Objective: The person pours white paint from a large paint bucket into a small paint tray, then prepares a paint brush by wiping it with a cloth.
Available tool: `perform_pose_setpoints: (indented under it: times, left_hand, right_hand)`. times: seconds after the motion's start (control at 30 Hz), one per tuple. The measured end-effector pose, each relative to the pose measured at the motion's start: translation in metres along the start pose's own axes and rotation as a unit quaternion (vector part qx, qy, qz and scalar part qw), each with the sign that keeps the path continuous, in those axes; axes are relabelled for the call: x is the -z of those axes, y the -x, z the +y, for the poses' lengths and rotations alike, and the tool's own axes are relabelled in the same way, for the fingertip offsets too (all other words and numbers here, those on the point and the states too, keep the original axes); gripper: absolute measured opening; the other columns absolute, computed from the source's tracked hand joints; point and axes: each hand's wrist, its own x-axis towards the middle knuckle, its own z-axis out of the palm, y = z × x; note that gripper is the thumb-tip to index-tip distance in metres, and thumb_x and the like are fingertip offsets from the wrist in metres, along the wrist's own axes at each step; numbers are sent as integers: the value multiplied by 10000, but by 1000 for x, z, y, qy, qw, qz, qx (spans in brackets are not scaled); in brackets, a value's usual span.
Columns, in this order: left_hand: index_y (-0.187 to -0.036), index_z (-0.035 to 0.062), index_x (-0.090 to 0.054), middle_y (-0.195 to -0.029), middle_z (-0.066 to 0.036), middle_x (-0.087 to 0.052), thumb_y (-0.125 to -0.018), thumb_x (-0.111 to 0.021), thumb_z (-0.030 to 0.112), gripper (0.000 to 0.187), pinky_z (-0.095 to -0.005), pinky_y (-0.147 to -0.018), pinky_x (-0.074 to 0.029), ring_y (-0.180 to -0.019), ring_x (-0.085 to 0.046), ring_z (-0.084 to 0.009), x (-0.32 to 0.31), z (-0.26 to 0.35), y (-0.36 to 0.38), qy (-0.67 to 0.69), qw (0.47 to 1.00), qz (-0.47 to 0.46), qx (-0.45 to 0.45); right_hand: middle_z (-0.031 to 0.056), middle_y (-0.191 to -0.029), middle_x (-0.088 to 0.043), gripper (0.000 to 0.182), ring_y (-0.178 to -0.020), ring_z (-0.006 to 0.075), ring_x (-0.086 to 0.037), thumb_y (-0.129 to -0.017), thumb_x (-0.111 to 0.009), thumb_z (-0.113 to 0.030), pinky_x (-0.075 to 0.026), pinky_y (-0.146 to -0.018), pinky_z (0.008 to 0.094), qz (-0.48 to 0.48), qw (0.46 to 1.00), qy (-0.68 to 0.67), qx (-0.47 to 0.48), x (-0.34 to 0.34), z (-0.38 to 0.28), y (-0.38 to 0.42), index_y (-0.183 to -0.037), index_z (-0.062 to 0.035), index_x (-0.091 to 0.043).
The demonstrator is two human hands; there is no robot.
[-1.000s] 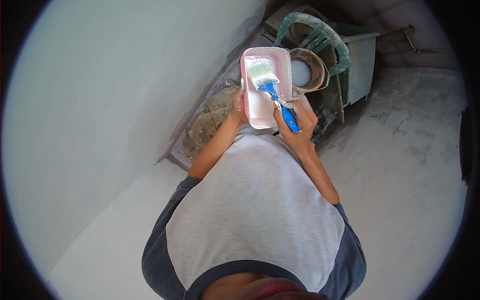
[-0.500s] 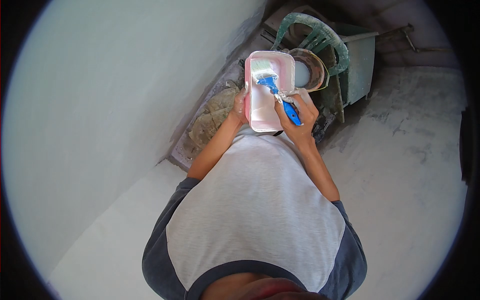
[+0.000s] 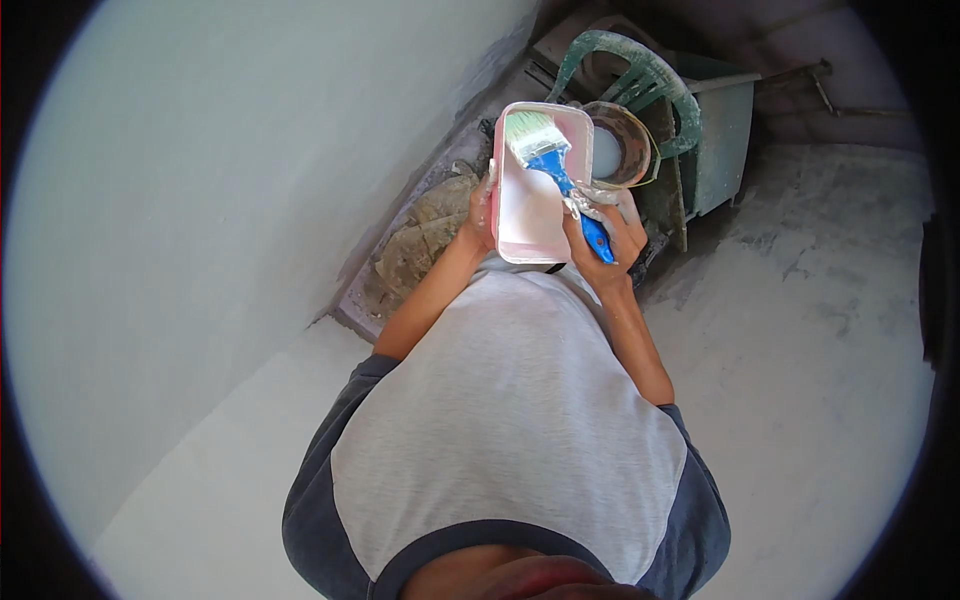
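Both forearms bent up in front of chest. One pink rectangular plastic paint tray [image 3: 528, 205], one blue-handled flat paintbrush [image 3: 560, 170], one round paint-crusted bucket [image 3: 622, 152], one green plastic chair [image 3: 640, 75]. Left hand [image 3: 480, 210] fingers curled on tray's left edge, tray held upright-tilted. Right hand [image 3: 607, 243] fingers clamped round brush handle, bristles above fingers on tray's top end. Bucket just beyond right fingers, chair behind it

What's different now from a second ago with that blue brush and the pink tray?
The right hand has tilted the brush, so its bristles have slid toward the far left corner of the pink tray. Nothing was let go: the left hand still holds the tray's left edge, the bucket unmoved behind.
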Motion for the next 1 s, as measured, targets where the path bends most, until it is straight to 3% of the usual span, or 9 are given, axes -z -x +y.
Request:
perform_pose_setpoints:
  times: [0.17,0.27,0.33,0.47,0.53,0.57,0.7,0.87,1.0]
  left_hand:
    - [-1528,99,-458,-1438,-163,-598,-1004,-489,654,765,-507,-1090,-517,-1282,-622,-323,-11,2,-3,34,999,-19,-31]
    - [-1543,104,-448,-1466,-165,-580,-1003,-454,669,782,-537,-1124,-487,-1315,-602,-338,-29,6,-8,33,997,-61,-20]
    - [-1547,105,-444,-1476,-167,-571,-1004,-452,662,778,-550,-1127,-480,-1320,-598,-344,-29,7,-9,49,997,-54,-11]
    - [-1552,105,-436,-1490,-162,-560,-1008,-453,638,762,-549,-1126,-483,-1321,-598,-349,-13,7,-10,54,998,-9,11]
    - [-1551,99,-433,-1484,-165,-564,-1007,-466,630,760,-541,-1121,-490,-1317,-601,-344,-8,8,-9,42,999,0,14]
    - [-1550,94,-431,-1478,-168,-567,-1007,-479,622,759,-534,-1117,-496,-1314,-604,-340,-5,9,-8,29,999,9,17]
    - [-1534,68,-442,-1445,-182,-587,-1000,-524,610,765,-510,-1094,-519,-1285,-622,-329,-25,14,-5,-9,999,40,18]
    - [-1511,31,-450,-1394,-193,-610,-994,-563,592,772,-482,-1070,-533,-1225,-648,-332,-26,14,-7,-69,991,112,10]
    - [-1529,54,-432,-1412,-185,-596,-998,-551,590,764,-489,-1089,-516,-1258,-626,-326,-10,12,-12,-44,996,76,15]
  right_hand:
    - [175,-989,-724,199,-866,280,-712,-767,-791,60,-559,-766,324,48,999,-4,21,11,-5,-5,-946,50,-702]
    - [150,-1002,-729,158,-932,247,-718,-821,-783,78,-565,-843,338,143,979,-132,-54,18,-4,-16,-951,49,-698]
    - [144,-1007,-731,155,-942,222,-714,-840,-774,84,-560,-860,326,130,980,-129,-77,33,-2,-26,-976,51,-708]
    - [150,-1026,-747,189,-934,206,-719,-836,-767,93,-557,-850,309,39,986,-86,-135,44,-1,-34,-1018,70,-720]
    - [147,-1038,-752,225,-926,212,-728,-818,-747,117,-561,-837,310,-70,984,-112,-120,46,3,-32,-1036,64,-728]
    - [154,-1045,-751,327,-912,250,-742,-764,-722,157,-570,-827,315,-119,989,-72,-49,44,6,-35,-1069,42,-737]
    - [173,-1090,-729,453,-924,346,-730,-681,-711,142,-586,-825,363,-184,983,13,-14,32,-3,-32,-1110,-2,-742]
    - [170,-1134,-711,495,-994,348,-723,-678,-717,117,-594,-841,407,-212,976,41,2,12,2,-26,-1157,-11,-724]
    - [178,-1195,-694,504,-1051,354,-715,-681,-726,102,-595,-877,414,-209,977,43,11,4,-1,-15,-1171,-14,-718]
